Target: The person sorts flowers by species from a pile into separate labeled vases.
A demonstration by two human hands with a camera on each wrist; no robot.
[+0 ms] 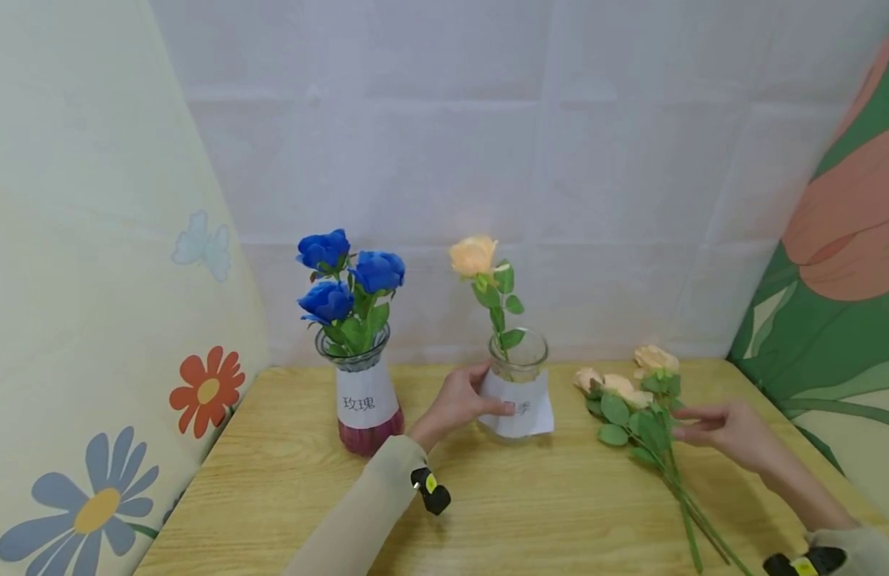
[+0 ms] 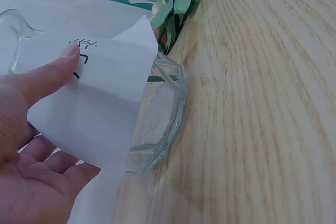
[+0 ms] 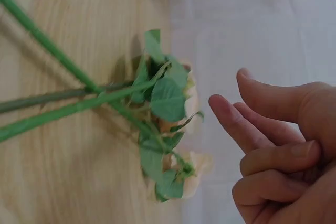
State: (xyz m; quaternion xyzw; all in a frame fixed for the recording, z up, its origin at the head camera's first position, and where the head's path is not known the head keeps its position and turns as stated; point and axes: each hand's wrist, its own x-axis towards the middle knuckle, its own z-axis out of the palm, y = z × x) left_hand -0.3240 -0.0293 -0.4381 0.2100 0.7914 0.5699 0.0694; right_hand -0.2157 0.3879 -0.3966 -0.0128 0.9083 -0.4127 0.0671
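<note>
A clear glass vase (image 1: 525,371) with a white paper label (image 2: 105,103) stands on the table, a single peach rose (image 1: 474,256) leaning in its neck. My left hand (image 1: 454,406) grips this vase from the left, thumb across the label and fingers curling round behind. Several loose peach roses (image 1: 626,390) lie on the right of the table, their green stems (image 3: 63,114) crossing. Beside their leaves is my right hand (image 1: 735,436); in the right wrist view, its thumb and index fingertip (image 3: 216,100) are apart with nothing between them.
Left of my left hand stands another labelled vase (image 1: 368,438), reddish at its base, with three blue roses (image 1: 378,272). A white cloth (image 1: 444,144) hangs behind the wooden table (image 1: 516,512), and flower-patterned panels (image 1: 206,392) flank it.
</note>
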